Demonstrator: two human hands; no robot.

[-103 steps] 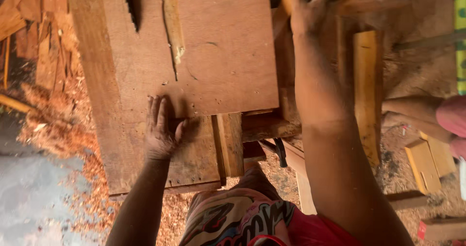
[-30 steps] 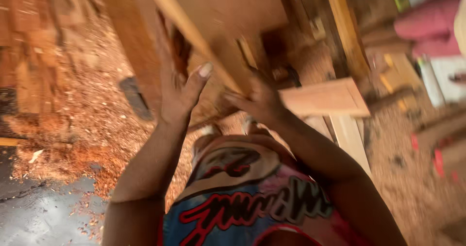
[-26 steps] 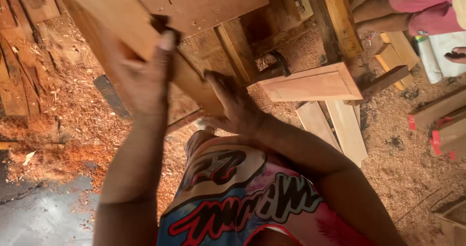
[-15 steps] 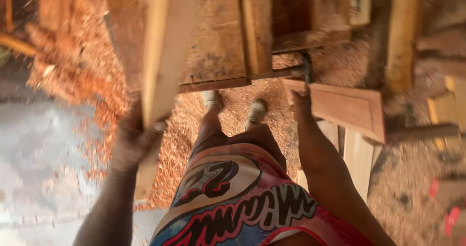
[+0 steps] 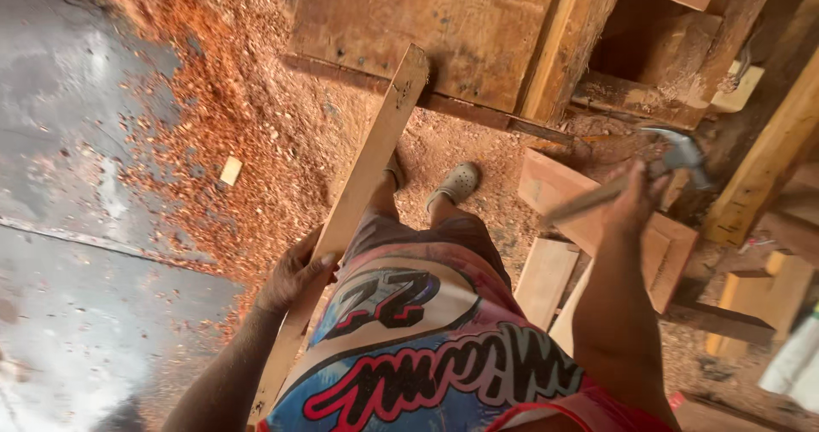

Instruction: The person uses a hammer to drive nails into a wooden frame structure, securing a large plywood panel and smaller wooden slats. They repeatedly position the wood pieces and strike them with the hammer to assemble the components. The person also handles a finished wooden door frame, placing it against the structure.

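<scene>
My left hand (image 5: 294,274) grips a long pale wooden plank (image 5: 363,180) that slants from beside my hip up toward the workbench edge. My right hand (image 5: 636,202) is shut on the wooden handle of a claw hammer (image 5: 678,152), whose metal head points right near the bench's underside. My feet in pale clogs (image 5: 456,180) stand on sawdust below the plank. The brown workbench top (image 5: 426,23) lies just ahead of both hands.
Orange sawdust (image 5: 213,116) covers the ground left of the bench, beside a grey wet floor (image 5: 77,227). A framed wooden panel (image 5: 674,244) and pale boards (image 5: 542,278) lie at my right. Timber offcuts (image 5: 751,313) sit at the far right.
The view has swung from the bench top down to the floor. My left hand has brought a plank down beside me, and my right hand now holds a hammer.
</scene>
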